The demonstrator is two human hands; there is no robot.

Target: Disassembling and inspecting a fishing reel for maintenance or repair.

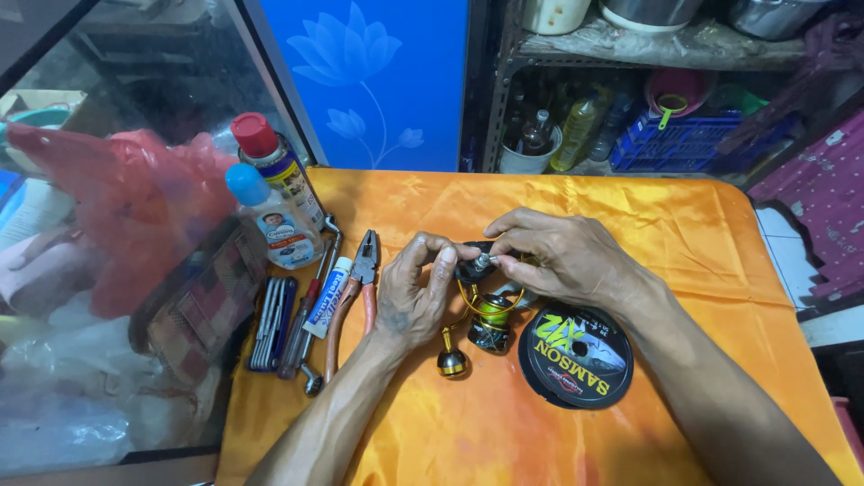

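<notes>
reel: (pixel 486 310) black-gold fishing reel with green line on its spool, held between both hands just above the desk, handle knob hanging toward the person
knob: (pixel 451 362) gold-black, below left hand, touching or almost touching the cloth
left hand: (pixel 416 288) fingers curled, thumb and forefinger pinching the reel's dark top part from the left
right hand: (pixel 562 256) fingers bent over the reel from the right, fingertips pinching a small silver piece at its top
silver piece: (pixel 482 261) tiny, between the fingertips of both hands; cannot tell what kind
line spool: (pixel 576 355) flat black round disc with yellow print, lying under right wrist, just beside the reel
desk: (pixel 630 216) covered with shiny orange cloth, wrinkled
pliers: (pixel 364 270) red-handled, just left of left hand, jaws pointing away
tube: (pixel 328 297) small white-blue, left of pliers
wrench: (pixel 310 306) long metal, left of tube, partly hidden
hex keys: (pixel 272 322) folding set, further left at desk edge
bottles: (pixel 274 202) two, one red cap, one blue cap, far left, beyond the tools
red bag: (pixel 126 216) plastic, left of bottles, off the desk
shelf: (pixel 657 90) beyond the hands, holds bottles, blue basket, pots
</notes>
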